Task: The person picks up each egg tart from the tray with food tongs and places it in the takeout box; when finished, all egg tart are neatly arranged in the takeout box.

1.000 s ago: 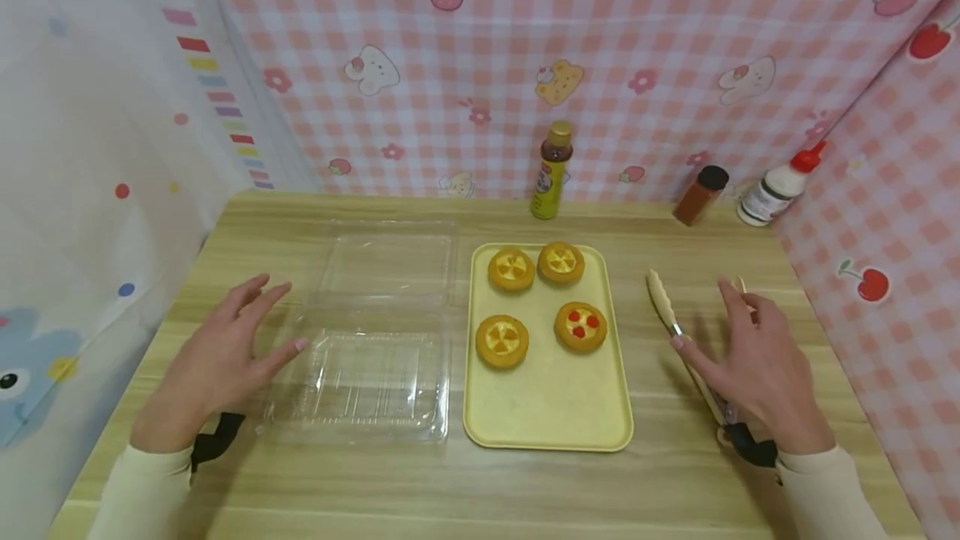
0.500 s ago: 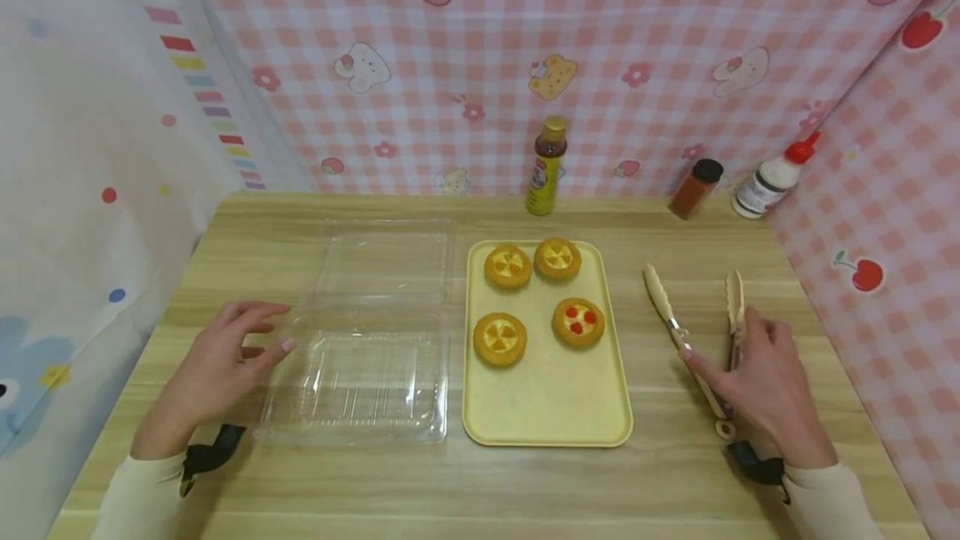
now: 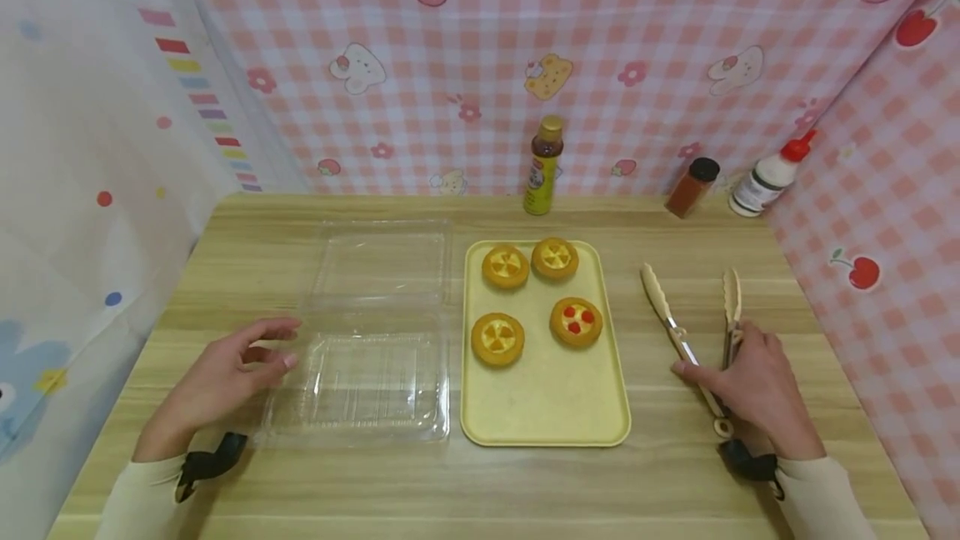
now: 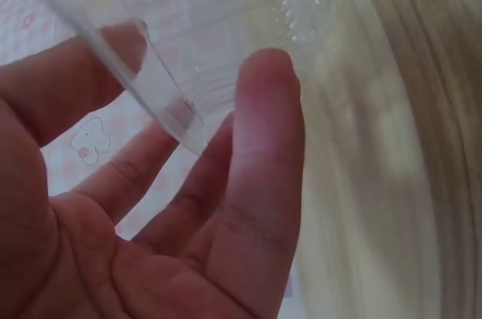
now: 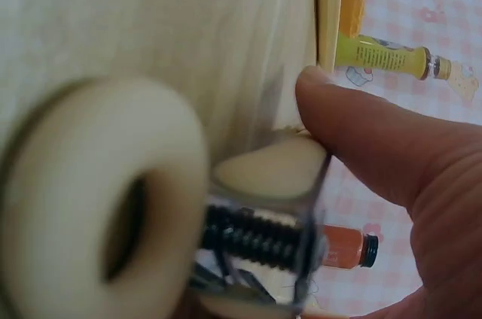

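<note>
My right hand (image 3: 757,377) holds the spread tongs (image 3: 682,344) around their arms, thumb on the left arm and fingers at the right one. In the right wrist view the ring end of the tongs (image 5: 162,153) and a spring show close up. My left hand (image 3: 225,373) is at the left edge of an open clear plastic box (image 3: 375,432). Its thumb and fingers lie on either side of that edge, loosely bent, without a visible pinch. Between the hands, a yellow tray (image 3: 543,415) bears several tarts, one a red-dotted tart (image 3: 576,322).
At the back stand a yellow-green bottle with a gold cap (image 3: 542,169), a black-capped jar of red-brown contents (image 3: 692,187) and a white bottle with a red nozzle (image 3: 768,177). Checked cloth covers the back and right walls; a pale curtain hangs at left.
My right hand has come down over the tongs, its thumb and fingers now at both arms. My left hand has lowered and its fingers have drawn closer at the box's edge.
</note>
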Available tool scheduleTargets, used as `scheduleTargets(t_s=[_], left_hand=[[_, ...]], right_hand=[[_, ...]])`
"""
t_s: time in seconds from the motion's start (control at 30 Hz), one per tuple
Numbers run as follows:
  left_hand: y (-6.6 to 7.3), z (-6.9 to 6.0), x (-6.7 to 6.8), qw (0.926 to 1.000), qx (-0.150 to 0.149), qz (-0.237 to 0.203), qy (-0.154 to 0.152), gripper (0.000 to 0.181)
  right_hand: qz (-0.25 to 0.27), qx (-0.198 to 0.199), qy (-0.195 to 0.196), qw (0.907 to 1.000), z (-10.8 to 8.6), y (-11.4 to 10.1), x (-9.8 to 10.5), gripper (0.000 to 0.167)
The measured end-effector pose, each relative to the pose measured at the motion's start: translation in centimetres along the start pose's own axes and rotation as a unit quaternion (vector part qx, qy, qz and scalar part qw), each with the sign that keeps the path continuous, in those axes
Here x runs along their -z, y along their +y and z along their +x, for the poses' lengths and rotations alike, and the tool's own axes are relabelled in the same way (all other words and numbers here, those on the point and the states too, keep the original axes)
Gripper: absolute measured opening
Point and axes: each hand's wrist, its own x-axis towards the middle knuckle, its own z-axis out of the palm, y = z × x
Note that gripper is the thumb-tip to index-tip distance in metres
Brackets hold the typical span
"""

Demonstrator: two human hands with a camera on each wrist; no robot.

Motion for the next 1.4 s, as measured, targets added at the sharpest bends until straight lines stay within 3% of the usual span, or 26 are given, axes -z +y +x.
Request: scheduleTargets(t_s=[0.2,0.47,0.7,0.8,0.97,1.2,1.4], left_hand=[[-0.7,-0.2,-0.3,0.9967,-0.001,-0.080,-0.008,0.055],[-1.1,-0.2,-0.9,0.9888,-0.002,-0.148,-0.018,0.057],[-1.9,-0.2,-1.3,0.9785,-0.027,-0.203,-0.026,0.057],[-2.3,-0.2,-1.2,0.9738,-0.043,-0.221,-0.033,0.057],[-2.6,-0.4,-1.1,0.9682,-0.043,-0.243,-0.042,0.056],[-2.6,-0.5,-1.3,0.9647,-0.047,-0.255,-0.046,0.056],[-2.4,-0.3,-1.0,0.9641,-0.044,-0.256,-0.054,0.056]], right_hand=[[-0.004,0.016,0.002,0.9999,0.5,0.3,0.0,0.085],[0.020,0.031,0.007,0.9993,0.0,0.9,0.8,0.064],[0.065,0.017,-0.005,0.9978,-0.3,1.5,1.1,0.060],[0.060,0.014,0.008,0.9980,0.1,1.4,1.0,0.060],[0.033,0.021,0.039,0.9985,0.2,1.4,0.7,0.062],[0.024,0.073,0.074,0.9943,-0.2,0.7,0.9,0.056],[0.024,0.125,0.060,0.9901,-0.5,-0.2,1.0,0.051]])
